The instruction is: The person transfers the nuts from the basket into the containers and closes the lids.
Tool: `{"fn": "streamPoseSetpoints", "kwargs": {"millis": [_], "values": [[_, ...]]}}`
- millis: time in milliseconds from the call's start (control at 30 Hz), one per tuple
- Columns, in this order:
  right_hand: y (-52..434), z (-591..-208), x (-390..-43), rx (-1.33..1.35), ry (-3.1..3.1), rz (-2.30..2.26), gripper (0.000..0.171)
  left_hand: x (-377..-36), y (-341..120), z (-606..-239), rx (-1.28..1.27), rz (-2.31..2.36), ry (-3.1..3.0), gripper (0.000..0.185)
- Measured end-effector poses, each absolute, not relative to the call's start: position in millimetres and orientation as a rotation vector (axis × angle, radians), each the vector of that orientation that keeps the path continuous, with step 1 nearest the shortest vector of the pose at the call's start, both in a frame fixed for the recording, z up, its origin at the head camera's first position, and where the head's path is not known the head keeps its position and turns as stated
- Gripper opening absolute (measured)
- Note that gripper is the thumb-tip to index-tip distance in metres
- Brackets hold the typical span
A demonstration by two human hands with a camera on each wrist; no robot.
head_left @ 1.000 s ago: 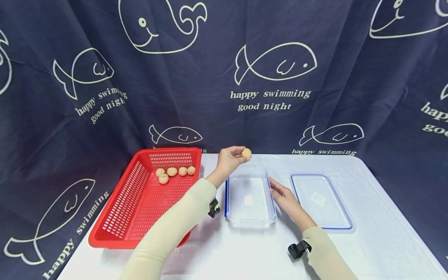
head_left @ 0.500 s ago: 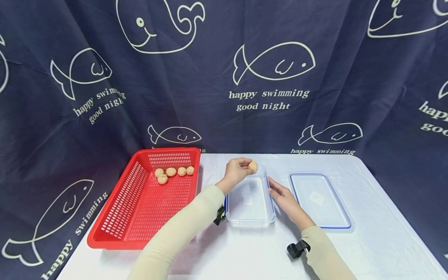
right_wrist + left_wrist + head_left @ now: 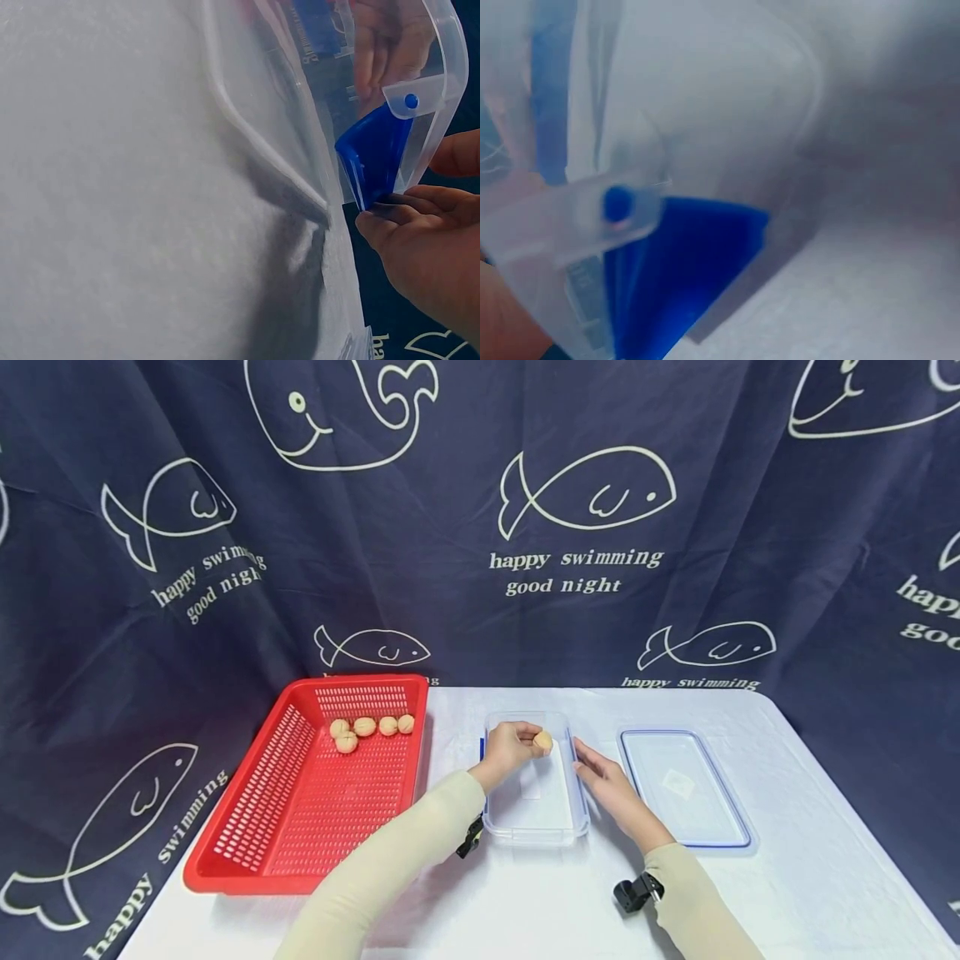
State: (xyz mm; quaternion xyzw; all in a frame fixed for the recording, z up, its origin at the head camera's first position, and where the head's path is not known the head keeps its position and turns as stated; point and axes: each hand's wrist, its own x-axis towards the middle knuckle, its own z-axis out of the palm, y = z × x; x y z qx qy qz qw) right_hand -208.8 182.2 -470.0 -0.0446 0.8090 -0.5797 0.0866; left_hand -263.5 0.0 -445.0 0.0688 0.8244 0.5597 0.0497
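Walnut (image 3: 543, 742): one, rounded, pale tan, in its shell; pinched at the fingertips of the left hand (image 3: 508, 749).
Walnut, position: over the mouth of the box, toward its far half; whether below rim level cannot be told.
Box (image 3: 536, 839): clear, colourless, rectangular with rounded corners; uncovered at the top.
Box, pose: upright on the white table (image 3: 540, 902), long sides running away from the person.
Clips (image 3: 379, 154): blue, hinged at the rim on the long sides; swung down, slanting outward from the wall.
Box, right side: outer wall touched by the right hand (image 3: 611, 785), fingertips at the lower end of the clip there.
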Motion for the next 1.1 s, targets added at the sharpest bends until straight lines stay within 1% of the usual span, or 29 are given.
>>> {"fn": "streamPoseSetpoints", "kwargs": {"millis": [267,467,1100], "values": [[182,-472,-209,-0.149,2.464,-1.722,0.055,-255,2,-460,0.247,1.567,2.557,0.028],[183,-473,-212,-0.153,2.428,-1.731,0.054,-250,5,-466,0.263,1.482,2.597,0.031],[183,-473,-209,-0.122,2.422,-1.74,0.053,-256,6,-464,0.319,1.339,2.688,0.034]]}}
